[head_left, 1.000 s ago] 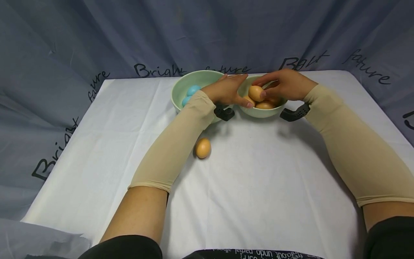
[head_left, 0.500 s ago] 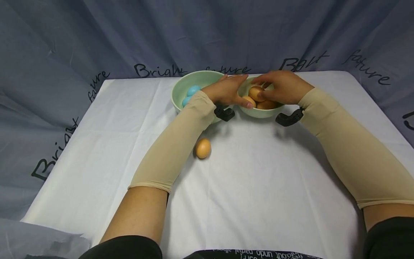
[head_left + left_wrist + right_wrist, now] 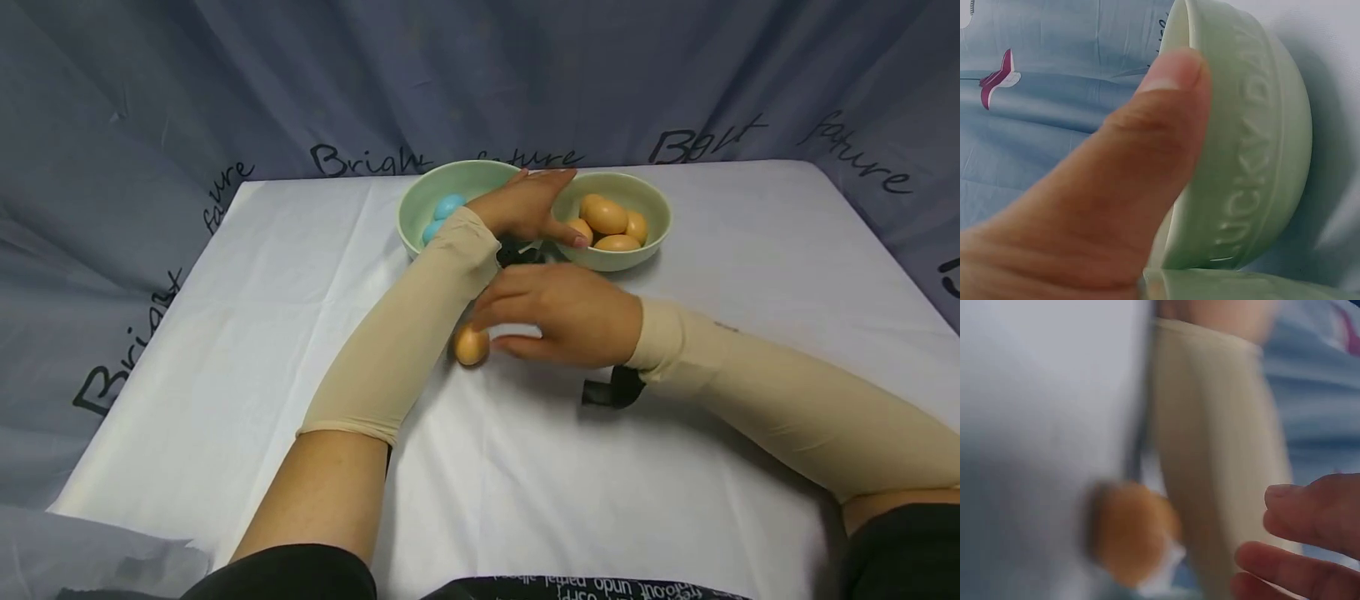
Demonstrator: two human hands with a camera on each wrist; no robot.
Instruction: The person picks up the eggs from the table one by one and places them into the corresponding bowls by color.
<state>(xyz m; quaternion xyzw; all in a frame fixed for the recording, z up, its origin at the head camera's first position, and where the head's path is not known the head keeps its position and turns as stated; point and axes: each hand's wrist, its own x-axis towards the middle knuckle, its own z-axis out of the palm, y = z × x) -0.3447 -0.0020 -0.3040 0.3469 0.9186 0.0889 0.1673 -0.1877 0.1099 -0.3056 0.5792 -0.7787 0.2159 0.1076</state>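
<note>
My left hand (image 3: pixel 525 207) lies across the spot where two pale green bowls meet, its fingers fairly straight. In the left wrist view its thumb (image 3: pixel 1160 119) rests over the rim of the right bowl (image 3: pixel 1244 150), which has raised lettering. Several orange eggs (image 3: pixel 603 214) lie in that right bowl; blue eggs (image 3: pixel 449 207) show in the left bowl (image 3: pixel 415 212), partly hidden by the left arm. My right hand (image 3: pixel 566 312) is over the table with fingers extended and holds nothing. Its fingertips overlap a single orange egg (image 3: pixel 471 350) in the head view; contact is unclear.
A white cloth (image 3: pixel 585 483) covers the table. Behind it hangs a grey-blue curtain (image 3: pixel 480 75) with handwriting. My left forearm (image 3: pixel 390 342) stretches just left of the loose egg. A dark wrist camera mount (image 3: pixel 615 388) hangs below the right wrist.
My right hand has left the right bowl, let go of an orange egg there, and moved down and left to the loose egg. The left hand stays in place.
</note>
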